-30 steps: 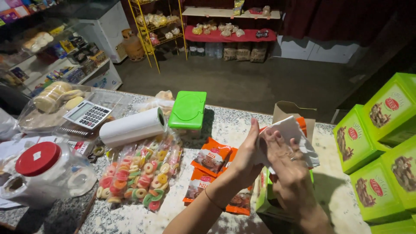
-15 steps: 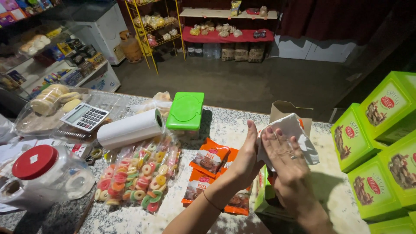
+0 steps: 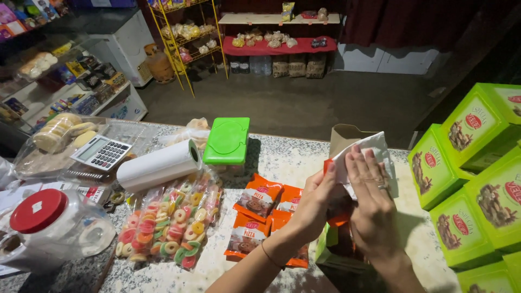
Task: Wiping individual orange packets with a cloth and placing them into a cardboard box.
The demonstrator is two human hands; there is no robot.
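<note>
Both hands are sitting a little farther right than half a second ago, with the white bag now pressed flatter between them. Left hand (image 3: pixel 313 202) is cupping the near left edge of the white bag (image 3: pixel 364 153), its fingers curled around it together with an orange packet (image 3: pixel 337 210) tucked behind. Right hand (image 3: pixel 373 199) is lying open, palm flat against the bag's face, fingers straight and pointing far. That bag is hovering above the counter (image 3: pixel 282 163), just in front of a brown paper bag (image 3: pixel 345 138) and over a green carton (image 3: pixel 332 250). More orange packets (image 3: pixel 259 212) are lying to the left, beside bags of ring candies (image 3: pixel 172 223). Farther left, a paper roll (image 3: pixel 157 165), a green tub (image 3: pixel 227 141), a calculator (image 3: pixel 101 152) and a red-lidded jar (image 3: pixel 48 228) are resting. Green boxes (image 3: pixel 471 173) are stacking up at the right.
</note>
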